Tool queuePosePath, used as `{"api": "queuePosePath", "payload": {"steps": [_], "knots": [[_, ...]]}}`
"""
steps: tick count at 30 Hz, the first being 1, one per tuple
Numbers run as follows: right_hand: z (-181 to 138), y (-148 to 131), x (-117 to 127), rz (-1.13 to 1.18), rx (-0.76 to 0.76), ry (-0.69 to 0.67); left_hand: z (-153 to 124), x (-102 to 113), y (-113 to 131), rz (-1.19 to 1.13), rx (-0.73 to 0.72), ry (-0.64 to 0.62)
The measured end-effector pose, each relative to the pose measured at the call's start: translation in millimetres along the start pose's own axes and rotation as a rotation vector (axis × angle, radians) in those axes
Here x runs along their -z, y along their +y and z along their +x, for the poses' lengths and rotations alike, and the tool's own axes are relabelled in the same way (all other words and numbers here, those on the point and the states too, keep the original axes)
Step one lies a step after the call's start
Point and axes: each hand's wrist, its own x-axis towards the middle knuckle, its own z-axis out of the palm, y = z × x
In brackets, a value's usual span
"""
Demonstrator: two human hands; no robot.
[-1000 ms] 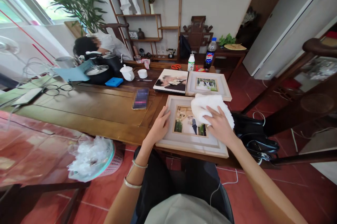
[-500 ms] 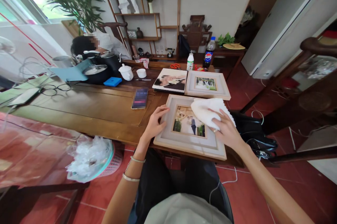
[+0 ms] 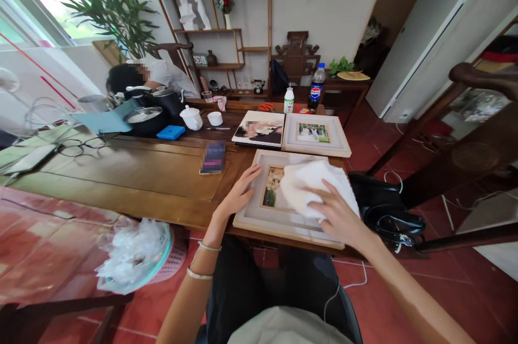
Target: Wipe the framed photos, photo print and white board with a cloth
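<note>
**White cloth sweeps down across the picture**

And there it goes! Half a second ago we had the white cloth (image 3: 308, 177) up by the upper right part of the framed picture (image 3: 271, 219); now it has slid down and leftward, over most of the photo (image 3: 271, 187). The couple we could see a moment ago are covered, and only a strip on the left shows.

Driving it is the right hand (image 3: 339, 215), right of centre in our view: fingers spread over the cloth, pressing from above, not curled into a fist. We can't see what the thumb is doing underneath.

Over on the other side, the left hand (image 3: 238, 194) has barely budged. It's open, fingers laid along the left edge, and we'd say it is steadying the piece, which lies flat at the lower centre of the view, on the near right end of the table (image 3: 149, 169).

What does it mean for the work? We'd read it as the wiping moving from the upper right border to the photo area itself, with the left strip out of the cloth's reach at this instant. Just above, the second framed picture (image 3: 313, 133) lies apart from both hands.
</note>
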Motion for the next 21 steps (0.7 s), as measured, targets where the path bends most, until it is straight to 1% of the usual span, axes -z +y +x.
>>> {"api": "queuePosePath", "payload": {"steps": [3,5,6,8,10,12,14,16,18,21], "knots": [[-11.4,-27.9,4.5,0.019,0.048,-0.067,-0.6,-3.0,-3.7,0.02,0.01,-0.014],[-14.7,-30.3,5.0,-0.008,0.044,-0.045,1.0,-6.7,-4.0,0.075,0.049,0.01],[-13.5,-25.4,4.7,-0.039,0.024,-0.013,2.3,-8.9,-3.7,0.112,0.072,0.03],[-5.0,-6.1,3.4,-0.132,-0.041,0.071,4.9,-13.4,-3.1,0.173,0.1,0.067],[10.4,18.5,0.9,-0.235,-0.121,0.169,6.7,-16.7,-3.2,0.192,0.088,0.082],[28.4,39.0,-3.5,-0.305,-0.169,0.216,7.1,-18.2,-4.2,0.182,0.064,0.084],[43.9,49.2,-9.4,-0.32,-0.16,0.186,6.4,-18.4,-5.4,0.174,0.058,0.09],[52.2,47.2,-15.2,-0.289,-0.119,0.104,5.5,-18.1,-5.9,0.175,0.07,0.096],[51.3,33.9,-18.1,-0.227,-0.096,0.03,5.0,-17.8,-4.8,0.173,0.082,0.098],[34.5,-0.7,-13.3,-0.095,-0.077,-0.075,5.2,-17.4,-0.9,0.148,0.106,0.102]]}}
